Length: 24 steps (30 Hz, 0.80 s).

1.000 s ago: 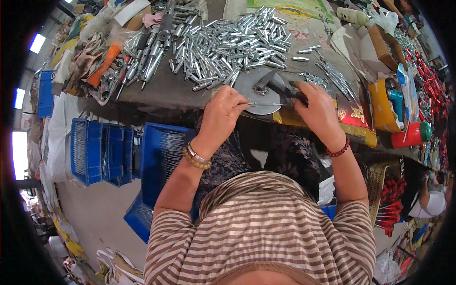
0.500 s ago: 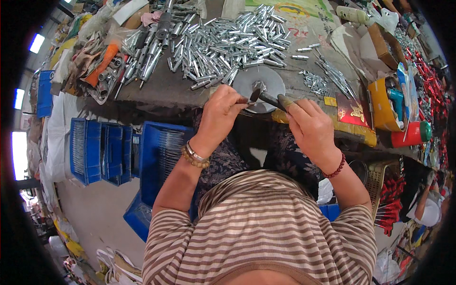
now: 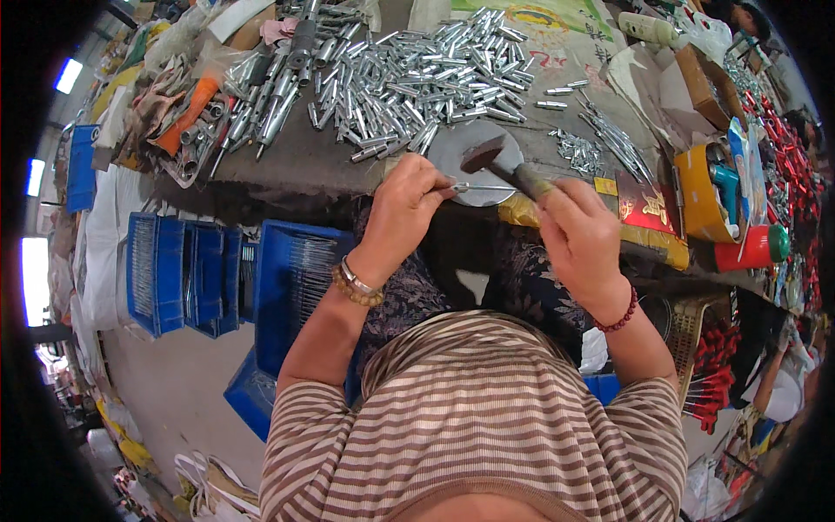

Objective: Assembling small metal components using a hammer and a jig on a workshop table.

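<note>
My left hand (image 3: 407, 198) pinches a thin metal rod (image 3: 484, 187) and holds it flat across a round steel block (image 3: 461, 143) at the table's near edge. My right hand (image 3: 581, 237) grips the handle of a small hammer (image 3: 497, 160), whose dark head hovers just above the rod and the block. A big heap of short shiny metal tubes (image 3: 426, 78) lies on the table right behind the block.
Longer metal shafts (image 3: 270, 104) lie at the left of the table, thin pins (image 3: 609, 139) at the right. Blue plastic crates (image 3: 183, 270) stand below the table edge on the left. Yellow box (image 3: 700, 187) and red canister (image 3: 748, 250) sit at the right.
My right hand has drawn back toward me and lifted the hammer head above the block. My left hand has stayed at the block with the rod.
</note>
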{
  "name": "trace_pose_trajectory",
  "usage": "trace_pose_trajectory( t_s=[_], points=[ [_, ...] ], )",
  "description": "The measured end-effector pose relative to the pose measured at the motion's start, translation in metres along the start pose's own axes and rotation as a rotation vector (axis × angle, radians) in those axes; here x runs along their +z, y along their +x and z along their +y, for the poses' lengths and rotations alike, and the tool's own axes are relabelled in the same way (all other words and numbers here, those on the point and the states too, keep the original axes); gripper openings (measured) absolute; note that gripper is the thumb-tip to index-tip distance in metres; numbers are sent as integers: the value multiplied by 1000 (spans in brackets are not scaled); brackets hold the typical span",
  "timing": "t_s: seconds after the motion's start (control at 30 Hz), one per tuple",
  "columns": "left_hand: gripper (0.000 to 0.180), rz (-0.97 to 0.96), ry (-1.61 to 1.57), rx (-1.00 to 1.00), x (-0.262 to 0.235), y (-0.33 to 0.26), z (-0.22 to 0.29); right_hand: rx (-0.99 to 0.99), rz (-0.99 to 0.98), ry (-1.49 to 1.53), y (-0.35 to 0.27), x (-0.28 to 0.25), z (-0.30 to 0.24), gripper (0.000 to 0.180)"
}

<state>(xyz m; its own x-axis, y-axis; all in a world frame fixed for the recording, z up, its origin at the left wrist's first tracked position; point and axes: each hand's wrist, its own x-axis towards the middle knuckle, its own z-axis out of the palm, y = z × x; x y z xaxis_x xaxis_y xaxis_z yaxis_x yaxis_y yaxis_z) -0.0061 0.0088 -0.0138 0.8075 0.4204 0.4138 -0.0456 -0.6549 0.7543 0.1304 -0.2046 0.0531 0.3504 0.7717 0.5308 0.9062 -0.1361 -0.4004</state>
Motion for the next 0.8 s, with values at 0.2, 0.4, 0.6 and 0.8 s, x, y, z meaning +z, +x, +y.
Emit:
trace_pose_trajectory(
  t_s=[0.2,0.4,0.6,0.8],
  points=[
    [12,-23,-11,-1,-2,1,0,13,-115,-79,-4,0,-3,28],
    [14,-57,-14,-39,-5,2,3,126,-145,138,0,-3,7,30],
    [30,-143,153,-44,-11,8,14,228,-234,156,26,5,53,30],
    [33,-160,279,87,-10,5,6,-74,-73,-142,24,18,51,24]
  ],
)
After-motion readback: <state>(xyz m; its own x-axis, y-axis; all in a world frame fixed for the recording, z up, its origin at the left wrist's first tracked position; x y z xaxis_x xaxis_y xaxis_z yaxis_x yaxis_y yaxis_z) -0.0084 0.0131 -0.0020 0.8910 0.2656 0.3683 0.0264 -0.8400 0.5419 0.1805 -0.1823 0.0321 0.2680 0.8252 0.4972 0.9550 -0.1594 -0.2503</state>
